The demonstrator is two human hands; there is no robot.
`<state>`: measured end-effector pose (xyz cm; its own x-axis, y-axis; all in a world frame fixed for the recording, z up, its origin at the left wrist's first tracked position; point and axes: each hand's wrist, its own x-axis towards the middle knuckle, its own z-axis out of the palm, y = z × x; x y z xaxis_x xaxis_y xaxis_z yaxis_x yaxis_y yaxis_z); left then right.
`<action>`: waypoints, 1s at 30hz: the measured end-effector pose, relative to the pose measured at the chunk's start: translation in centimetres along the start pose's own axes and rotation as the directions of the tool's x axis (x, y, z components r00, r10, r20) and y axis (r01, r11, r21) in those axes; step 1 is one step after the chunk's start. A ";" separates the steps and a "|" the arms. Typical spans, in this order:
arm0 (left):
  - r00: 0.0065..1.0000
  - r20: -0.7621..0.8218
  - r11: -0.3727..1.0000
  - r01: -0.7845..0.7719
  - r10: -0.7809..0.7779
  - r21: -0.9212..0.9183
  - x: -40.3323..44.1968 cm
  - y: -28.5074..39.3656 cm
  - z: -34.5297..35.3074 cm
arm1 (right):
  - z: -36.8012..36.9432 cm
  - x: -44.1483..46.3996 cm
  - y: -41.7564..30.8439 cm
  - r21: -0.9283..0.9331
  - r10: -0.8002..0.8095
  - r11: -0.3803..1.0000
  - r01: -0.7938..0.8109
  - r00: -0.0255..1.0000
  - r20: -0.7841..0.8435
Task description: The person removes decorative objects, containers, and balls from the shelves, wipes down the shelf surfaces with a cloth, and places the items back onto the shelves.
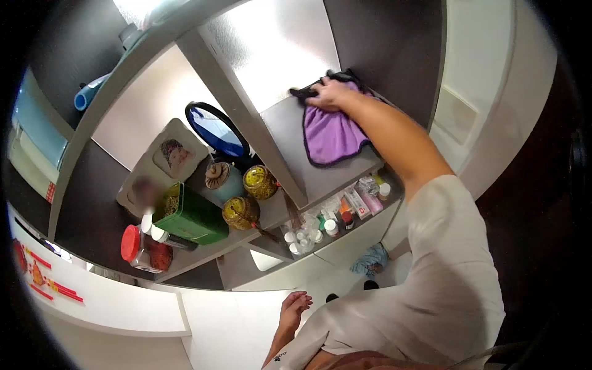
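A purple cloth (333, 135) with black trim lies on the grey shelf of the upper right compartment, its lower part spread towards the shelf's front edge. My right hand (330, 94) is closed on its bunched black upper edge, with the fingertips partly hidden in the folds. Low in the view, my left hand (296, 305) hangs away from the shelves, its fingers loosely curled and apart, with nothing in it.
Left of the divider (243, 111) stand a round mirror (217, 131), a green tin (191, 216), yellow-filled jars (260, 182) and a red-lidded jar (145, 250). Small bottles (332, 227) and boxes crowd the lower ledge. A blue bundle (371, 259) lies on the floor.
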<state>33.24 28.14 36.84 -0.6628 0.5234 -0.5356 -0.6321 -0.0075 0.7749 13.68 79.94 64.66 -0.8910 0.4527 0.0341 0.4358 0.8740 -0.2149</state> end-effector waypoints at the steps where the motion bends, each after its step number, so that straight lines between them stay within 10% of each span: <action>1: 1.000 -0.004 0.999 -0.022 0.022 0.040 0.2 0.7 0.3 | 0.3 1.8 2.0 0.016 0.013 1.000 -0.012 1.000 -0.026; 10: 1.000 -0.006 1.000 -0.013 0.013 -0.025 0.2 0.0 0.1 | -0.7 1.1 0.6 0.215 0.323 0.933 -0.287 0.934 -0.155; 23: 0.991 0.119 0.997 0.055 -0.062 0.062 2.6 -0.6 -1.1 | -2.3 -22.2 4.3 0.047 0.276 0.961 -0.274 0.927 -0.254; 28: 0.981 0.188 0.993 0.037 -0.058 0.116 2.7 0.4 -0.7 | 1.8 -21.3 9.0 -0.053 -0.063 0.998 0.041 0.831 -0.553; 30: 0.975 0.208 0.988 0.050 -0.080 0.147 3.0 0.6 -0.9 | -0.6 -18.6 9.1 -0.279 -0.228 0.953 0.117 0.884 -0.408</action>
<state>30.50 28.90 35.42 -0.5118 0.6884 -0.5140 -0.5985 0.1435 0.7881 34.29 79.63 62.64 -0.8349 0.2734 0.4777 0.3471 0.9351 0.0713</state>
